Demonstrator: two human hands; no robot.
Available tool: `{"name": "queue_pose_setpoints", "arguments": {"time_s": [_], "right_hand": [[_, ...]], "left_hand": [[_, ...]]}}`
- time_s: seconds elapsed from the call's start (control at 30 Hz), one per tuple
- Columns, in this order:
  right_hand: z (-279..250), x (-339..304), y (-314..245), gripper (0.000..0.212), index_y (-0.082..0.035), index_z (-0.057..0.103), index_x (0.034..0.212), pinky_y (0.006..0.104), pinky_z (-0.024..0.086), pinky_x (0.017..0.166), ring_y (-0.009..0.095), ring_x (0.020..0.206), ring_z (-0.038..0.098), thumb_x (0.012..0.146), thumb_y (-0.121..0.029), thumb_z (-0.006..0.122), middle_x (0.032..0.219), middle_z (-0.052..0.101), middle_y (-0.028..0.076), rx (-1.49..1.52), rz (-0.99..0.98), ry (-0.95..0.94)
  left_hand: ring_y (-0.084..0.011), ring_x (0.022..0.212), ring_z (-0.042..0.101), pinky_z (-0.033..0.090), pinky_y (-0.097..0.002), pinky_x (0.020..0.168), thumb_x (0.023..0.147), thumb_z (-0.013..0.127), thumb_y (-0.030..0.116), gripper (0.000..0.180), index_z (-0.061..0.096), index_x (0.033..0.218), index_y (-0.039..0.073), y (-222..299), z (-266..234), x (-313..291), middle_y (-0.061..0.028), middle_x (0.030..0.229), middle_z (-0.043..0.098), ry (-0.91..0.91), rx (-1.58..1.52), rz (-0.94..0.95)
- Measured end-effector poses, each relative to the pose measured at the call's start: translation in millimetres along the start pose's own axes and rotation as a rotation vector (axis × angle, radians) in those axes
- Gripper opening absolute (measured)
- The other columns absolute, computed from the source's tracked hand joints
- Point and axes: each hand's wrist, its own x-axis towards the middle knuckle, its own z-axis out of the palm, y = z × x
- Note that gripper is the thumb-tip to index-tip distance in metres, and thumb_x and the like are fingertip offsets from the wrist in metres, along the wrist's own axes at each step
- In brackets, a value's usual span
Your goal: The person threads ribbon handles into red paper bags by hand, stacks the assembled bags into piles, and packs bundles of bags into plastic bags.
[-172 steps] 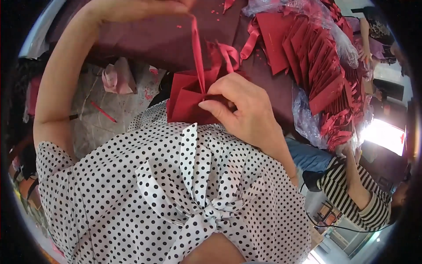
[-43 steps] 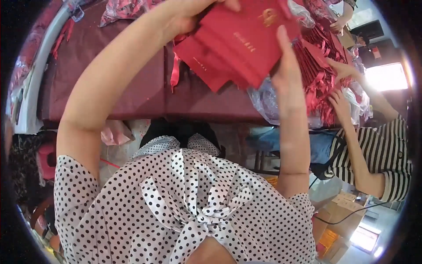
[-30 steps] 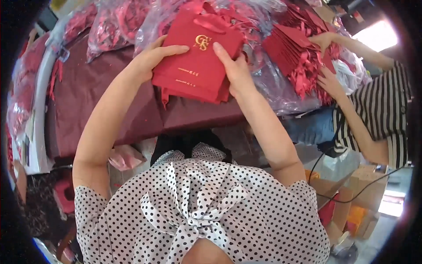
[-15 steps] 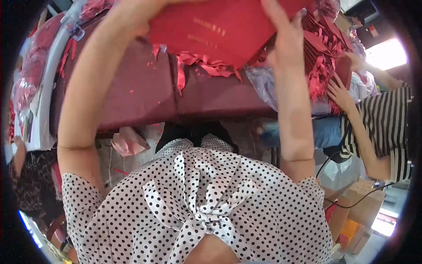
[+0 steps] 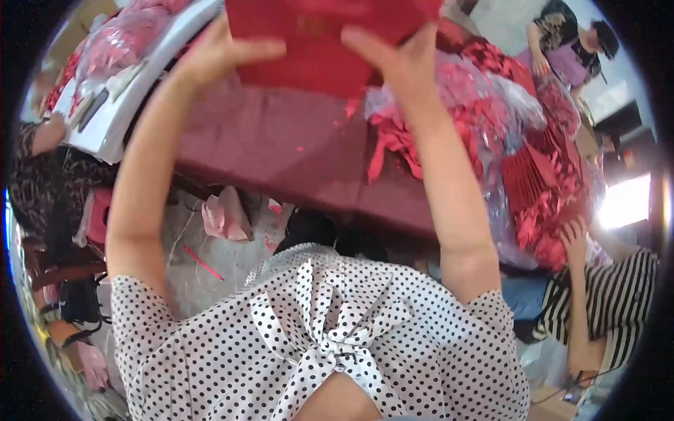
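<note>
At the top edge of the view I hold up a flat red gift bag (image 5: 302,67) with a small gold mark on its front. My left hand (image 5: 223,55) is closed on its left side, the thumb lying across the front and the other fingers hidden. On the right side my right hand (image 5: 406,62) grips it the same way, thumb over the front. The bag's top runs out of view, and motion blurs it. Beneath it lies a table with a dark red cover (image 5: 260,133), scattered with small red scraps.
Clear plastic wrap (image 5: 505,105) and red ribbons (image 5: 397,140) lie right of me. Beyond them are stacked red bags (image 5: 537,175), touched by a co-worker in a striped top (image 5: 604,302). Another person's arm (image 5: 49,133) rests by a white board (image 5: 105,133) at left. Someone stands far right.
My view has turned to the right, so the ribbons and stacked bags show more. Both hands still hold the red gift bag, now more upright, and my right thumb lies over its front.
</note>
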Motion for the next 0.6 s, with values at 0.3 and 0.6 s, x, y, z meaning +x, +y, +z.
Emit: {"name": "queue_pose_setpoints", "arguments": {"time_s": [0.3, 0.6], "right_hand": [[-17, -132, 117, 0.136, -0.005, -0.018, 0.143, 0.0396, 0.03, 0.109, 0.021, 0.128, 0.037, 0.059, -0.014, 0.089, 0.142, 0.031, 0.012, 0.084, 0.469, -0.098], [-55, -145, 139, 0.108, -0.003, 0.023, 0.141, 0.0376, 0.033, 0.106, 0.019, 0.126, 0.038, 0.063, -0.052, 0.08, 0.138, 0.039, 0.008, -0.049, 0.363, -0.183]], "left_hand": [[-0.02, 0.14, 0.014, 0.015, -0.0356, 0.113, 0.047, 0.091, 0.034, 0.141, -0.004, 0.148, 0.009, -109, 12, -93, -0.0087, 0.153, 0.013, -0.031, -0.306, -0.008], [-0.0295, 0.137, 0.022, 0.018, -0.0414, 0.112, 0.04, 0.086, 0.059, 0.148, -0.002, 0.149, 0.011, -111, 23, -95, -0.0144, 0.146, 0.021, 0.161, -0.01, 0.235]]}}
